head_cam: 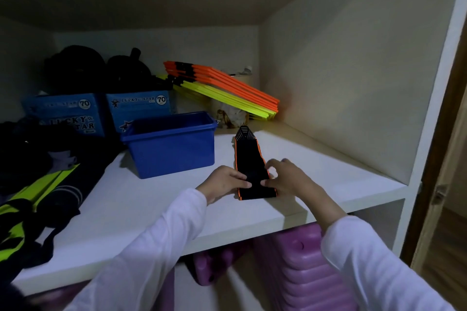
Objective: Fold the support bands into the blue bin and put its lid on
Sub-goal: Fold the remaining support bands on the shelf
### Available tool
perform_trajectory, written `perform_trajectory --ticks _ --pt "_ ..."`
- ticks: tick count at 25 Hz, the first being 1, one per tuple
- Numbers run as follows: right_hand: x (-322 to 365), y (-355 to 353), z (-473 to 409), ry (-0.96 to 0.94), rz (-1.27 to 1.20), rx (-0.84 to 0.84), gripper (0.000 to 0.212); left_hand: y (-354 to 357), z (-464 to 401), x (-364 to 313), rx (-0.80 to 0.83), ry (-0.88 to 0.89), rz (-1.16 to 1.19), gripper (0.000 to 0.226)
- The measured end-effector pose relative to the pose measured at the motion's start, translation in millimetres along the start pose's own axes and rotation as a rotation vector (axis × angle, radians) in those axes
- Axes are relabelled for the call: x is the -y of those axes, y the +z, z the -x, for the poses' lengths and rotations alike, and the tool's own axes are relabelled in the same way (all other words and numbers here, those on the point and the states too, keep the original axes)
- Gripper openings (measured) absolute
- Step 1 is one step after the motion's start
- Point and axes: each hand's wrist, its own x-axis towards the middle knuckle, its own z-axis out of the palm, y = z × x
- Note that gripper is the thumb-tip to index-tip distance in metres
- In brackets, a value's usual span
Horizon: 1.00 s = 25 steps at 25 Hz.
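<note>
Home closet, white shelf (pixel 252 219), purple suitcase (pixel 303 267) stored underneath

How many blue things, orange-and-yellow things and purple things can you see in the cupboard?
Blue: 3, the bin and two boxes
Orange-and-yellow: 1 stack of flat bars
Purple: 1 suitcase; whether the purple piece left of it is separate is unclear
Total: 5

Two bare hands, left hand (pixel 223 182) and right hand (pixel 290 177), no rings, watch or gloves visible. Both arms wear long white sleeves: left sleeve (pixel 151 240), right sleeve (pixel 374 265). Plain soft fabric, loose wrinkles, cuffs end at wrists.
</note>
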Motion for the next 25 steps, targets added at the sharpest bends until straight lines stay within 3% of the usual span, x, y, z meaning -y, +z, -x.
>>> perform_trajectory --ticks 3,6,9,11,15,19,22,25 --pt "1 -2 11 -0.261 0.004 0.045 0.031 1 3 -1 -0.013 0.105 -0.123 0.036" --pt "-2 -4 20 -0.187 -0.056 0.184 0.039 -3 4 5 0.090 0.091 -0.061 0.038" --pt "-6 2 25 -0.241 0.040 0.107 0.035 -7 8 11 0.155 0.076 -0.114 0.051" --pt "-5 8 26 -0.288 0.123 0.004 0.033 -8 13 12 0.169 0.116 -0.298 0.062" --pt "-2 6 19 -0.328 0.135 -0.101 0.029 -7 11 14 0.040 0.239 -0.402 0.037" --pt "0 -2 3 -0.238 -0.219 -0.062 0.021 -13 4 10 0.013 0.141 -0.006 0.027" --pt "-4 -8 0 -0.157 -0.694 0.075 0.007 -12 1 7 0.003 0.067 0.063 0.029" --pt "-10 -5 -6 -0.076 -0.793 0.143 0.008 -9 -2 6 -0.011 0.056 0.059 0.017"
